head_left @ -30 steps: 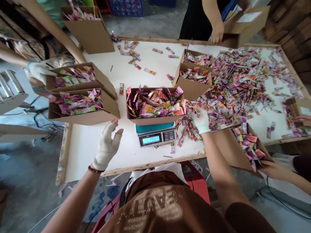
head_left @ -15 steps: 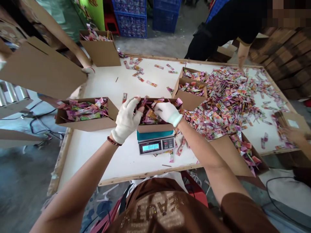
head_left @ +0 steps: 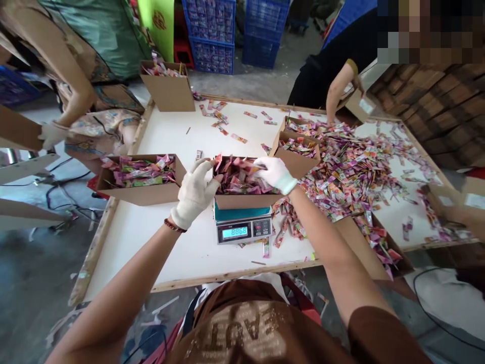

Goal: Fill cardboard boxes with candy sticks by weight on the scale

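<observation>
Left hand (head_left: 196, 191) at box (head_left: 246, 202), grip wide, right hand (head_left: 275, 173) shifted rightward over packets (head_left: 238, 180), its grip impossible to tell

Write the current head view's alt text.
A box of packets sits on a digital scale, a gloved left hand at its left end and right hand over its contents. Loose packets and other filled boxes share the white table.

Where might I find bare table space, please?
Left of the scale, between the left box and the near edge, is bare; so is a patch between it and the far-left box. Right of the scale is crowded with sachets.
</observation>
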{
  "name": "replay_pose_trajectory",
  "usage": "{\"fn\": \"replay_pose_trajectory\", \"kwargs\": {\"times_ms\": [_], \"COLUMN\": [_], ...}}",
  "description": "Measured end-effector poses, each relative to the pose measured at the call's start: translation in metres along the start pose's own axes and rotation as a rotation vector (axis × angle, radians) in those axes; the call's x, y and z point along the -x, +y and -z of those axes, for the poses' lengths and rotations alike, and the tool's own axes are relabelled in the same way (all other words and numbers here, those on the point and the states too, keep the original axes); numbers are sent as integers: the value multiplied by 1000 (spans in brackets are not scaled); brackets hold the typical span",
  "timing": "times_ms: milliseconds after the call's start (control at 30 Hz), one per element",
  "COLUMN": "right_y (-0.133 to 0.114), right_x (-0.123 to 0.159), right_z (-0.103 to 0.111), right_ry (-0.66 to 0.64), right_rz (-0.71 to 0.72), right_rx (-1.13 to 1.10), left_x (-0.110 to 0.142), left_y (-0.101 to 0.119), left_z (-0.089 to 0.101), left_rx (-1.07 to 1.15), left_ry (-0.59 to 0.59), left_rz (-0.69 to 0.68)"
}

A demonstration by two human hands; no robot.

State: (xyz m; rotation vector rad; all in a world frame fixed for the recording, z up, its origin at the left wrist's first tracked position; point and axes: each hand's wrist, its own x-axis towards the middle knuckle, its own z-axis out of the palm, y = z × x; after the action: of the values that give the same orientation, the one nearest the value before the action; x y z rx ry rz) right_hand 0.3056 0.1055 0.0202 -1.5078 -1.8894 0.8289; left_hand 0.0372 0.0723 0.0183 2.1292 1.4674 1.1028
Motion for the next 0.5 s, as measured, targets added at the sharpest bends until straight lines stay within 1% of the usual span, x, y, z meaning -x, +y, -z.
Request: {"fn": "replay_pose_trajectory", "kwargs": {"times_ms": [67, 133, 167, 233, 333, 400, 467, 500], "right_y": [4, 6, 7, 9, 18, 32, 52, 63], "right_x": [6, 15, 21, 37, 70, 97, 123, 134], "right_z": [24, 48, 58, 77, 102, 120, 140, 149], "right_ry": [119, 206, 247, 317, 342, 337, 382, 422], "right_rz": [-3, -9, -13, -24, -85, -144, -198, -226], "right_rx": [-267, -470, -530, -583, -568, -505, -356, -232], "left_x": [7, 14, 18, 26, 40, 51, 63, 68], "left_y": [-6, -12, -15, -20, -29, -36, -45, -49], "left_z": [7, 9, 9, 8, 11, 16, 24, 28], "left_rx": [25, 67, 86, 103, 76, 53, 36, 32], "left_ry": [22, 39, 45, 56, 63, 48, 26, 20], "left_rz": [2, 19, 25, 19, -4, 28, 93, 127]}}
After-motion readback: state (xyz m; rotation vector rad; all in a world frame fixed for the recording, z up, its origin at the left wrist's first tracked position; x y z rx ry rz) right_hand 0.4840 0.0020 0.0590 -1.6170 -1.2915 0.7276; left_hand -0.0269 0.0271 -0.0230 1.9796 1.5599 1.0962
